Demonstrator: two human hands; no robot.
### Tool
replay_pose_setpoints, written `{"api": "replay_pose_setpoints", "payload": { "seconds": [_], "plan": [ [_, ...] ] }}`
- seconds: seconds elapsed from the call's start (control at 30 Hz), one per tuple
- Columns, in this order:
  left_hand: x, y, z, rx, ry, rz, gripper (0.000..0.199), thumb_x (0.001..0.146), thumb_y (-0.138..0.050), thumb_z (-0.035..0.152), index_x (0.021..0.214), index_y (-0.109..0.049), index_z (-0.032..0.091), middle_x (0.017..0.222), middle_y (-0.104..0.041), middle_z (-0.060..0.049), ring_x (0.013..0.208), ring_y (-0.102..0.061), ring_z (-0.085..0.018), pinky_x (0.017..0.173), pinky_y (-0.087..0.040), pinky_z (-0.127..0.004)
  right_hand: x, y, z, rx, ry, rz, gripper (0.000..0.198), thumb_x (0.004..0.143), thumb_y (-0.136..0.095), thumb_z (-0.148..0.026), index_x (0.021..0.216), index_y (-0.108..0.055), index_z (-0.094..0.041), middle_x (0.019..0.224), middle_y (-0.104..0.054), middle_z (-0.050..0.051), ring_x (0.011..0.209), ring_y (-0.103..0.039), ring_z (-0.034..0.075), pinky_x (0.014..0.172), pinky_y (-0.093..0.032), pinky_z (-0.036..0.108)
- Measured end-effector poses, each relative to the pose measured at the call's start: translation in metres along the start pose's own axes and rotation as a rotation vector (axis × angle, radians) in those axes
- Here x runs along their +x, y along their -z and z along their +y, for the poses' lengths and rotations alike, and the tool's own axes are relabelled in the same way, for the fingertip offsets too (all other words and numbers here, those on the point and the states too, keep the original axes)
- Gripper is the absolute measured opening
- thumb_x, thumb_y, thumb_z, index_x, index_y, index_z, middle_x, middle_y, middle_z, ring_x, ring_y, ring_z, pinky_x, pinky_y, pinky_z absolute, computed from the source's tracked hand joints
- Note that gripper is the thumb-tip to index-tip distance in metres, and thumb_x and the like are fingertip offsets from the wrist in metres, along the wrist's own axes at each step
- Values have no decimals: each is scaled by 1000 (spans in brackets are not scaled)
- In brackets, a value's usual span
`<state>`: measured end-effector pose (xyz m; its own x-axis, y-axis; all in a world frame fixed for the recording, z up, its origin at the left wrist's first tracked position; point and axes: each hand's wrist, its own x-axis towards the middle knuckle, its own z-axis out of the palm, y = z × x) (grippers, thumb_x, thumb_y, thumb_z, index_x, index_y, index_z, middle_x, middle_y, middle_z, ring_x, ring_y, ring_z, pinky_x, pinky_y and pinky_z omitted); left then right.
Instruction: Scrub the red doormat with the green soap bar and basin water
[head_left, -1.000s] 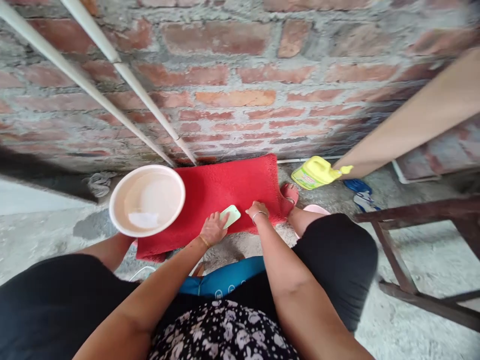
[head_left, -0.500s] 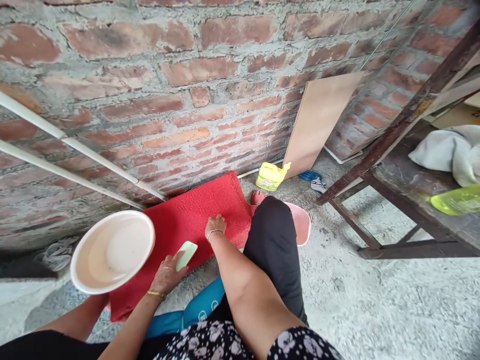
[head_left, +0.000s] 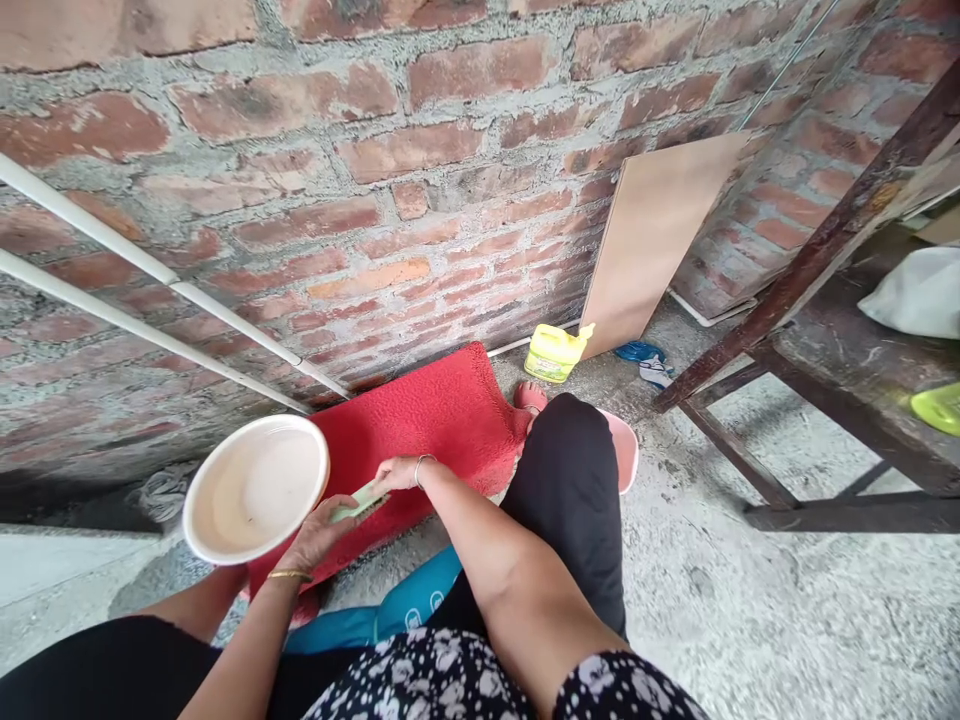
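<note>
A pale green scrub brush [head_left: 358, 502] is held level above the red mat [head_left: 420, 415], its bristles facing down. My left hand [head_left: 319, 540] is closed around the brush's near left end, close to the basin's rim. With fingers bent over the far right end, my right hand [head_left: 399, 474] grips the same brush. The thick, textured red mat is spread over a low support that is mostly hidden. A white basin [head_left: 196, 510] with some water in it stands at the mat's left end.
A yellow jug [head_left: 553, 355] stands beside my foot, near a leaning board [head_left: 664, 235]. A pink basin [head_left: 626, 455] shows behind my knee. White pipes [head_left: 225, 325] slant along the brick wall. To the right is a dark wooden table frame [head_left: 750, 460].
My right hand has left the mat's surface and moved left to the brush, gripping its right end. The brush has turned from showing its flat back to a side-on position. The view has shifted slightly.
</note>
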<state>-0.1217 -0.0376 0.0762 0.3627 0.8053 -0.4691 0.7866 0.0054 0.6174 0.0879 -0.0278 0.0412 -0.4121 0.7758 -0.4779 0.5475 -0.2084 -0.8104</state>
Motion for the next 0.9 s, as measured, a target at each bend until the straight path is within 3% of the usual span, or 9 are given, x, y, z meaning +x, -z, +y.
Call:
{"api": "replay_pose_setpoints", "payload": {
  "seconds": [0.13, 0.33, 0.5, 0.6, 0.67, 0.73, 0.8, 0.9],
  "plan": [
    [-8, -2, 12, -43, 50, -149, 28, 58, -54, 37, 81, -56, 21, 73, -56, 4, 71, -51, -14, 69, -43, -27, -11, -3, 6, -86, 14, -172, 43, 57, -78, -49, 88, -63, -23, 91, -64, -3, 85, -58, 15, 65, -42, 21],
    [-9, -9, 15, -117, 71, -298, 28, 55, -56, 32, 80, -56, 19, 72, -55, 4, 72, -50, -13, 68, -40, -24, -9, -21, 10, -272, 21, -251, 55, 45, -83, -48, 89, -63, -23, 97, -61, -1, 89, -57, 18, 67, -41, 23],
    [-9, -11, 9, -207, 37, -394, 25, 55, -59, 29, 77, -58, 17, 72, -56, 4, 71, -51, -12, 66, -39, -24, -8, -38, 11, -174, -14, -378, 50, 49, -81, -46, 88, -59, -23, 75, -58, -5, 69, -54, 13, 57, -37, 21],
    [-6, -10, 6, -201, 0, -424, 27, 58, -59, 28, 82, -60, 17, 75, -58, 3, 70, -52, -13, 66, -41, -25, -11, -39, 12, -66, -69, -379, 47, 49, -80, -42, 85, -58, -22, 68, -55, -7, 61, -50, 11, 53, -34, 20],
    [-2, -10, 1, -183, -35, -338, 39, 60, -60, 28, 98, -60, 17, 88, -60, 0, 80, -55, -14, 72, -44, -26, -14, -36, 16, -21, -108, -300, 45, 49, -80, -39, 84, -57, -22, 68, -55, -7, 62, -50, 11, 53, -34, 20],
    [6, -11, -6, -122, -56, -179, 56, 64, -61, 29, 118, -53, 19, 109, -57, -3, 95, -55, -16, 83, -44, -27, -15, -29, 22, 2, -149, -129, 45, 50, -80, -38, 85, -57, -23, 73, -57, -6, 67, -53, 12, 55, -35, 20],
    [13, -15, -15, 16, -11, -38, 64, 70, -58, 31, 132, -43, 21, 123, -51, -7, 107, -52, -18, 93, -42, -29, -17, -22, 30, 9, -204, 130, 47, 54, -78, -40, 92, -56, -24, 81, -59, -5, 73, -54, 13, 60, -37, 21],
    [21, -25, -31, 305, 171, 28, 67, 77, -53, 31, 141, -34, 21, 135, -42, -14, 121, -44, -24, 99, -38, -38, -16, -17, 44, -73, -288, 535, 49, 63, -72, -43, 104, -54, -26, 95, -58, -1, 85, -55, 16, 71, -40, 24]
  ]
}}
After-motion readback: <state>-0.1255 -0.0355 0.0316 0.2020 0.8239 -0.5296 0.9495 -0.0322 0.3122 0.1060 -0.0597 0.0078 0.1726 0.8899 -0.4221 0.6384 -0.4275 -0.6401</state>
